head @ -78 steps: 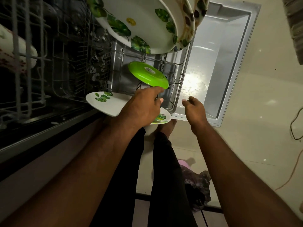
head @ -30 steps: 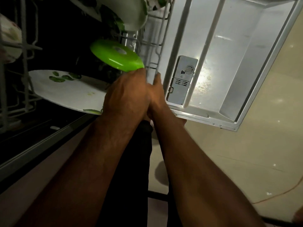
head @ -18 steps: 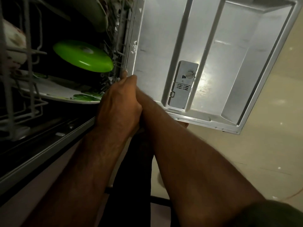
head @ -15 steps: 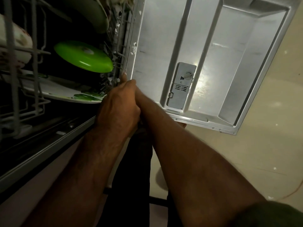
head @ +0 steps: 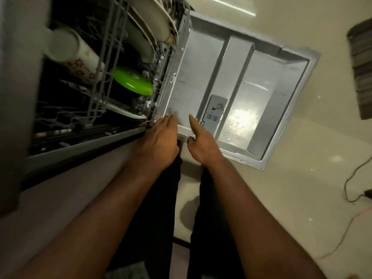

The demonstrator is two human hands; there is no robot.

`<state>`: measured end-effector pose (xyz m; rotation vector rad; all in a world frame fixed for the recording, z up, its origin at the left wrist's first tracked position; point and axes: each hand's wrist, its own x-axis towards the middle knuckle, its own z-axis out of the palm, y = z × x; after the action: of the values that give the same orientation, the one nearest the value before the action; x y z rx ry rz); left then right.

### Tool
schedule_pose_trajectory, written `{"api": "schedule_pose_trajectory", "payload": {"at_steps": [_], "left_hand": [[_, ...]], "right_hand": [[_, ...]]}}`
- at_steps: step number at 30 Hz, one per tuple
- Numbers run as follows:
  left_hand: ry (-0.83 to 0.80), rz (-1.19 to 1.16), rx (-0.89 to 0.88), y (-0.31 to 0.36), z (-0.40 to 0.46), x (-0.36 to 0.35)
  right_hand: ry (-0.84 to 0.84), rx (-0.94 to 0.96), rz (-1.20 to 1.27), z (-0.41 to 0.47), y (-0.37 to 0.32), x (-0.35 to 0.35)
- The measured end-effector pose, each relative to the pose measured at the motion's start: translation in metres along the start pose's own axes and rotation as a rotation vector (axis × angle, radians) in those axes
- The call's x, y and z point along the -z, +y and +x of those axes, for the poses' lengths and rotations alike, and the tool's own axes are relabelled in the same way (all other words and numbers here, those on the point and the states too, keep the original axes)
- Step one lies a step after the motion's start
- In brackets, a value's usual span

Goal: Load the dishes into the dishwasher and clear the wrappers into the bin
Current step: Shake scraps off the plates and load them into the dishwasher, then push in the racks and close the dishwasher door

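Hovering at the near edge of the lowered dishwasher door, my left hand and right hand hold nothing. Left grip: fingers straight, tips at the door's inner corner beside the lower rack; contact uncertain. Right grip: loosely extended, index pointing over the door rim; thumb looks tucked under the edge, but I cannot tell whether it touches.

Dishes are inside the machine: green plate tilted in the lower rack, leaf-print plate lying beneath it, large pale plates standing on edge behind, flowered mug lying in the upper rack.

Handling judgement: door is stiff sheet metal, hinged, probably sprung; take hold at the outer rim, lift evenly. The plates look rigid, smooth and breakable.

Writing: detergent dispenser shows small marks, unreadable. No brand visible. No wrappers or bin in view.
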<state>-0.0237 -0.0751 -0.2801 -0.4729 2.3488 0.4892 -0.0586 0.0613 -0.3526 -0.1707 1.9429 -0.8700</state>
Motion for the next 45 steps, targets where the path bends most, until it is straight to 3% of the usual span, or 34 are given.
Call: {"api": "schedule_pose_trajectory", "payload": {"at_steps": [5, 11, 19, 31, 38, 45], "left_hand": [[0.021, -0.023, 0.005, 0.036, -0.059, 0.014], [0.129, -0.133, 0.079, 0.080, -0.166, 0.042], [0.257, -0.246, 0.245, 0.101, -0.239, 0.038], [0.465, -0.385, 0.452, 0.166, -0.315, -0.031], [0.475, -0.458, 0.480, 0.241, -0.326, -0.061], [0.482, -0.540, 0.551, 0.292, -0.300, -0.064]], "right_hand": [[-0.004, 0.096, -0.209, -0.072, -0.028, 0.056], [-0.089, 0.357, -0.477, -0.158, -0.089, 0.112], [-0.218, 0.590, -0.855, -0.213, -0.133, 0.118], [-0.356, 0.801, -1.184, -0.278, -0.104, 0.122], [-0.443, 0.809, -1.288, -0.319, -0.066, 0.156], [-0.444, 0.879, -1.356, -0.307, -0.046, 0.214]]}}
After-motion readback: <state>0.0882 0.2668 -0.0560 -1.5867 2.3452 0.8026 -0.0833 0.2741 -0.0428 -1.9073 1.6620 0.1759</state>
